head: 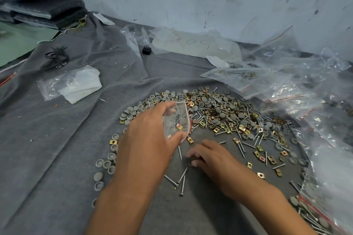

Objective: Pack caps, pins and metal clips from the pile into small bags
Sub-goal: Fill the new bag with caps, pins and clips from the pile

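1. The left hand holds a small clear bag between thumb and fingers. The bag's mouth, w/ the red zip strip, faces to the right and a bit toward the person. It has already some pins and at least one gold clip inside.

2. The right hand is low on the grey cloth, fingers curled down and pointing left. It looks to pinch something small at the fingertips, but what exactly is too blurred to tell.

3. Key relation: the bag mouth is just above and left of the right hand's fingertips, near but not touching. So the right hand is the feeding hand; it needs to go only a short way up and left to reach the opening.

4. The pile of grey caps, pins and metal clips lies beyond both hands and curves round to the right, so the right hand is nearer to most of it.

5. Loose pins lie between the two forearms, long axes approx. toward and away from the person.

6. Filled bags are heaped at the right, well apart from the left hand.
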The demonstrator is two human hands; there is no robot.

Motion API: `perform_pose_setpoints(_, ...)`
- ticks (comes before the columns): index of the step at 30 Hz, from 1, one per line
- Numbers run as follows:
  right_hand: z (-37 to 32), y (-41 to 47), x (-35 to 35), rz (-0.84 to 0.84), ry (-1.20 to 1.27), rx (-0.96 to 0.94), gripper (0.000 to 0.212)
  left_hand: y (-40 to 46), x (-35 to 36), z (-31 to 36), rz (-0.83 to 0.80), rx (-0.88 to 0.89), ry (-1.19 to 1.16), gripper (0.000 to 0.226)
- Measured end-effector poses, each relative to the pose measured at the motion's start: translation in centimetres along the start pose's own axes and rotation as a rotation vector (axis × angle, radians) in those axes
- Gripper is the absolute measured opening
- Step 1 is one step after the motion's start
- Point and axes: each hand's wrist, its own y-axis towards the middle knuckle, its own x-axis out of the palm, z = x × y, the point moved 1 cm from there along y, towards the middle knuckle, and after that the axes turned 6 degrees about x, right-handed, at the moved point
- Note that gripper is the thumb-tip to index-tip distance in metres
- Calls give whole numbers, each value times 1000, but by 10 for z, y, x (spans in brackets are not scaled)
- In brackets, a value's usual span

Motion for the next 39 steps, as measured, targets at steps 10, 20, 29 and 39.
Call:
perform_pose_setpoints(10, -29, -11, -62, 330, 290, 90, 5, 0, 2, 3, -41, 7, -24, 71)
perform_pose_setpoints(20, -46, 24, -88, 455, 195, 48, 11, 3, 0, -1, 2, -7, -21, 67)
perform_pose_setpoints(29, -14, 40, -15, 151, -1, 272, 18, 3, -1, -5, -6, -27, -7, 71)
perform_pose_setpoints(39, -16, 22, -35, 390, 298, 262, 16, 1, 0, -1, -50, -23, -25, 72)
